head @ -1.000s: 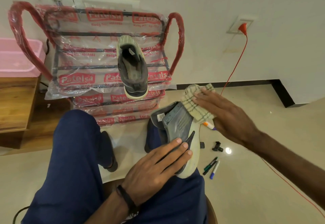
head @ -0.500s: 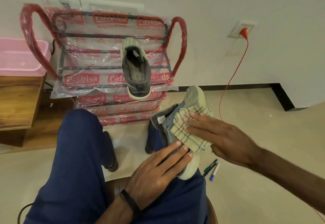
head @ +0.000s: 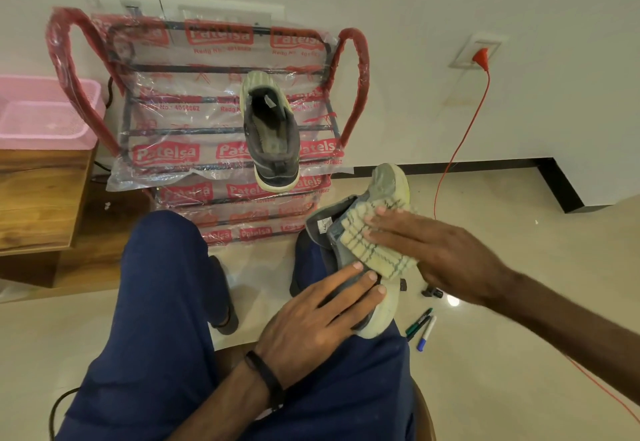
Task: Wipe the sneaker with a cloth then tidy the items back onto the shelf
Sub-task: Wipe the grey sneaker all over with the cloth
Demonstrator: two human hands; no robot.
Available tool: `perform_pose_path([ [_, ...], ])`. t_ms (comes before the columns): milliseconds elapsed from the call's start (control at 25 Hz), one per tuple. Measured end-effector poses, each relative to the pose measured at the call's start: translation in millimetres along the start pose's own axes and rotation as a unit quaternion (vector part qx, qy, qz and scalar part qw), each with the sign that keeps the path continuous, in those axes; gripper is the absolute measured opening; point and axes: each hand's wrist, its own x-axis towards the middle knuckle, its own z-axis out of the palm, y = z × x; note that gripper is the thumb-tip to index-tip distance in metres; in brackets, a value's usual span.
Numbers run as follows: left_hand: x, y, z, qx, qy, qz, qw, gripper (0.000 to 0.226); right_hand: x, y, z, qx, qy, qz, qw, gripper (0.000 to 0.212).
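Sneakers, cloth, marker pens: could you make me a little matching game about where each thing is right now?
Things:
1. checked cloth
2. sneaker on the lap
3. second sneaker
4. marker pens

Places:
A. on the floor
B. on the wrapped shoe rack
C. under the right hand
D. steadied by the left hand

Pairs: 1-C, 2-D, 3-B, 4-A

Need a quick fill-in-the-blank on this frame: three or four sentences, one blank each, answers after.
1. The right hand presses a checked ____ against the sneaker on the lap.
2. The left hand steadies that sneaker near its ____ end.
3. The second sneaker sits on the ____-framed shelf.
4. The markers lie on the ____.

Answers: cloth; heel; red; floor
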Motion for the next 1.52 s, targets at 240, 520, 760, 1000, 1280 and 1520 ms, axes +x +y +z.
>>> perform_pose_path([
  [240, -1.0, -1.0, -1.2, 0.01, 0.001, 0.021, 1.0, 0.056, -8.0, -9.8, 3.0, 0.038, -0.001, 0.01, 0.999, 0.054],
  [520, 4.4, 0.9, 0.1, 0.014, -0.001, 0.018, 1.0, 0.061, 13.6, 8.3, -7.1, -0.014, -0.021, 0.075, 0.997, 0.056],
  [760, -1.4, 0.6, 3.2, 0.007, 0.011, 0.016, 1.0, 0.052, 3.1, -16.3, -14.1, 0.045, -0.083, 0.0, 0.996, 0.055],
  [1000, 3.3, -2.6, -1.1, 0.021, -0.001, 0.03, 0.999, 0.061, 7.2, 0.3, -5.0, -0.002, -0.003, 0.084, 0.996, 0.052],
  [1280, 4.0, -2.0, 1.2, 0.023, 0.0, 0.015, 1.0, 0.063, 10.5, 11.9, -4.9, 0.006, 0.006, 0.095, 0.995, 0.055],
  [1520, -4.3, 2.3, 2.2, 0.033, 0.016, -0.011, 0.999, 0.059, -3.4, -1.9, -3.2, 0.005, -0.049, -0.016, 0.999, 0.058],
])
